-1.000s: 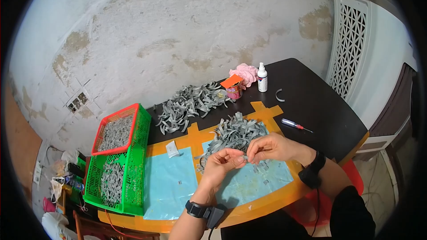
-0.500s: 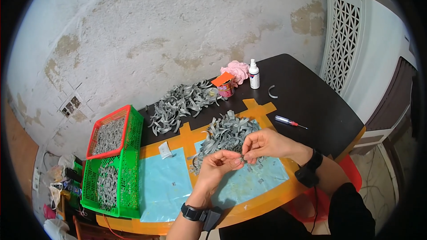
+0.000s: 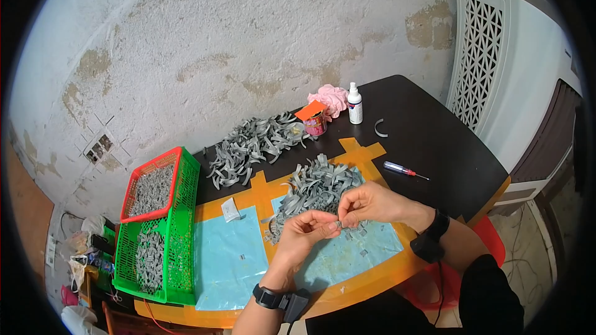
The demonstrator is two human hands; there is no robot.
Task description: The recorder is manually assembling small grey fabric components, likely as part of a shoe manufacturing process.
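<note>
My left hand (image 3: 303, 236) and my right hand (image 3: 377, 203) meet fingertip to fingertip over the light blue sheet (image 3: 357, 263). Both are closed in a pinch around a small grey piece (image 3: 339, 224), mostly covered by the fingers, so its exact kind does not show. Just beyond them rises a heap of curved grey strips (image 3: 320, 185) on the sheet. Small grey bits (image 3: 364, 252) lie scattered below my right hand.
At left, a green basket (image 3: 181, 254) and a red basket (image 3: 179, 177) hold small grey pieces. More grey strips (image 3: 251, 149) lie by the wall, near a tin (image 3: 315, 125), pink cloth (image 3: 332, 99) and white bottle (image 3: 355, 108). A screwdriver (image 3: 400, 169) lies at right.
My fingers have shifted slightly around the small piece, with both hands still together in nearly the same spot. Nothing else has visibly moved.
</note>
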